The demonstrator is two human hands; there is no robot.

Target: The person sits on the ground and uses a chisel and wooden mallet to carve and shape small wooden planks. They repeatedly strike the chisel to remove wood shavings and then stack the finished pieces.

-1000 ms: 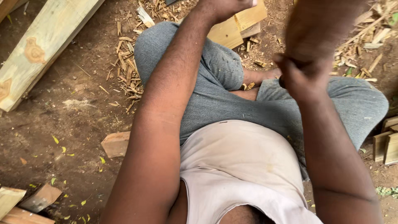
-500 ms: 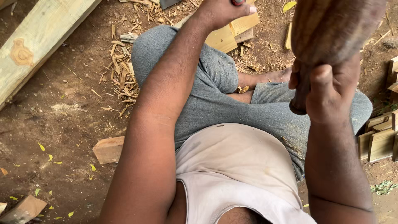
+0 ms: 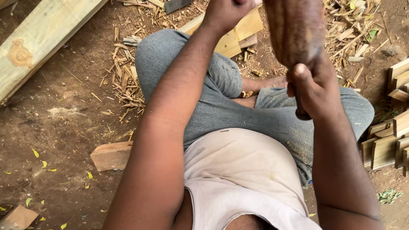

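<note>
— Hands first: what is each one doing?

— Right hand (image 3: 317, 87) is wrapped tight around the dark handle of a wooden mallet (image 3: 294, 34), thumb up along it. The mallet's thick brown head stands raised close to the camera, above the right knee.

— And the left?

— Left hand (image 3: 228, 12) is reached forward, fingers curled into a fist at the top edge. Something seems to be in its grip, but the frame cuts it off, so I cannot tell what.

— What lies under that hand?

— Pale board (image 3: 232, 34) on the ground, just past the knees, with a dark flat blade (image 3: 177, 5) near its far end.

— How is the person placed?

— Seated on bare dirt (image 3: 55, 123), legs folded, grey shorts, light vest.

— Anything else around?

— Long plank (image 3: 38, 47) at the upper left, small wood block (image 3: 111, 156) beside the left thigh, chips (image 3: 128, 81) strewn by the left knee and beyond the mallet, and cut wood pieces (image 3: 390, 136) stacked at the right edge.
</note>
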